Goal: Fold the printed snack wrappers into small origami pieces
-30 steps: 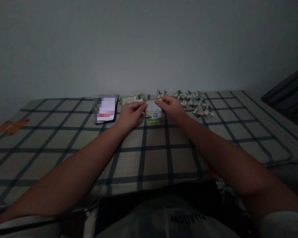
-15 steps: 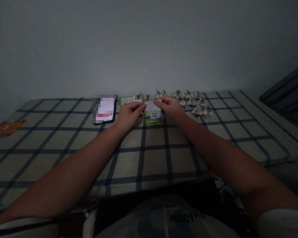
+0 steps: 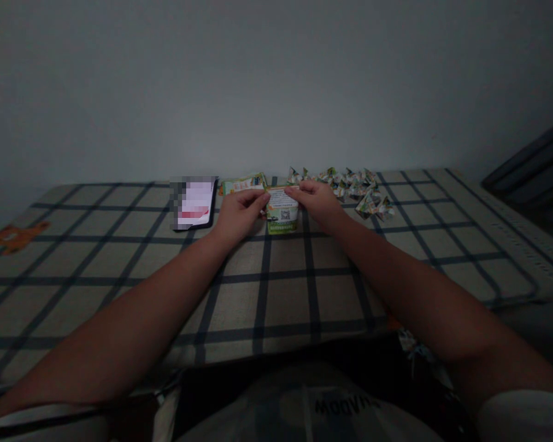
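A printed paper sheet (image 3: 282,215), green and white with a small QR code, hangs between my hands above the checked cloth. My left hand (image 3: 242,212) pinches its upper left edge between thumb and fingers. At the upper right edge, my right hand (image 3: 319,199) has its thumb on the front and its fingers behind. Beyond my left hand lies a stack of similar green printed papers (image 3: 243,183), partly covered by that hand. Several folded paper pieces (image 3: 373,205) with pointed corners sit in a cluster behind and right of my right hand.
A phone (image 3: 196,204) with a lit, partly blurred screen lies left of my hands. The checked tablecloth (image 3: 286,294) covers the table up to the grey wall (image 3: 276,92). An orange cartoon figure (image 3: 16,238) shows at the far left. A dark striped object (image 3: 529,166) stands at the right.
The lower part of the paper sheet has shifted slightly down and to the left. Both hands keep their pinch in nearly the same place.
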### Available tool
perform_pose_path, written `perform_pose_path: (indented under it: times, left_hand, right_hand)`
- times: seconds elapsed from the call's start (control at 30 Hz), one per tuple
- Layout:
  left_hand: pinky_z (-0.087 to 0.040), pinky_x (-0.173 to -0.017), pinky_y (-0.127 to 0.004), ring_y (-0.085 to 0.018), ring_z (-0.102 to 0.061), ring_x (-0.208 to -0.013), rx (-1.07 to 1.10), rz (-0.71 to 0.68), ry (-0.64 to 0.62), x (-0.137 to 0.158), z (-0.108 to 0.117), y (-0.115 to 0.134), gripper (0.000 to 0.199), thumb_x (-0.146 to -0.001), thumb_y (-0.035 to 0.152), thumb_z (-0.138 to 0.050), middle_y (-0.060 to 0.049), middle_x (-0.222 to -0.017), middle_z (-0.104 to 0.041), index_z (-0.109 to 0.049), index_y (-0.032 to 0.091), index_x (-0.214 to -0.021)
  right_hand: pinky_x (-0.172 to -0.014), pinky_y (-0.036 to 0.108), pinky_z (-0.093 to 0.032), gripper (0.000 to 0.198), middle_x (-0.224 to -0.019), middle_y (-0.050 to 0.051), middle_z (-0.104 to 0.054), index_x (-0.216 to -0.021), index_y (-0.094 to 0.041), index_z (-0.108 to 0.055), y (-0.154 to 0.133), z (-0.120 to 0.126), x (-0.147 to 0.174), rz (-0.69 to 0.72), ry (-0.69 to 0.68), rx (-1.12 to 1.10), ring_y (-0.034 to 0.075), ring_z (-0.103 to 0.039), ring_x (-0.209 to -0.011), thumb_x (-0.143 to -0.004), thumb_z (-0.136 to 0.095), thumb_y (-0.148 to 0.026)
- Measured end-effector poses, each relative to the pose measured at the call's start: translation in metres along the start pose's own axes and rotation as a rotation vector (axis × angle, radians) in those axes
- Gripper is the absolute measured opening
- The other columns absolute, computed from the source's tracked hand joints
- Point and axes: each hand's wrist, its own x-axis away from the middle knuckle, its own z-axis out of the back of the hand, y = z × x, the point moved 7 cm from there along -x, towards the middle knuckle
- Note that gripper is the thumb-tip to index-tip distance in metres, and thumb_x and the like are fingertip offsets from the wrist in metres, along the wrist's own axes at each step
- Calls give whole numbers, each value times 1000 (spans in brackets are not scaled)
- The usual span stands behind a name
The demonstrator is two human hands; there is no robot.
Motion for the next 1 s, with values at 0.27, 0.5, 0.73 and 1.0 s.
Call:
perform_pose_path:
  times: [0.27, 0.5, 0.73, 1.0]
  left_hand:
    - [-53, -61, -25, -15, -65, -68, -65, -3, 66, -3, 9, -3, 35, -86, 46, -69, -6, -81, -76, -78, 14, -95]
    - [-51, -62, -26, -15, -64, -65, -127, -25, 62, -1, 7, 2, 30, -88, 43, -66, -4, -77, -75, -78, 15, -91]
    - [-55, -67, -28, -17, -69, -71, -111, -24, 77, -3, 8, -2, 30, -87, 42, -68, -5, -83, -78, -79, 16, -95]
    - [-58, -78, -31, -21, -73, -87, -155, -13, 52, -2, 9, 0, 30, -87, 42, -67, -8, -95, -80, -80, 16, -97]
  right_hand:
    - [-71, 27, -62, 34, -80, 2, -72, -80, -17, -70, 10, 1, -6, -43, -43, -127, 12, -67, -75, -76, -82, -48]
    - [-66, 27, -62, 28, -76, 1, -71, -75, -17, -66, 12, 6, -8, -23, 25, -64, 12, -67, -68, -81, -80, -40]
    - [-62, 22, -60, 18, -81, 1, -73, -85, -17, -68, 14, 5, -8, -68, 24, -116, 11, -68, -69, -86, -76, -34]
    - [-57, 18, -57, 23, -73, 0, -70, -80, -18, -61, 6, 7, -7, -65, 59, -62, 9, -65, -64, -96, -67, -34]
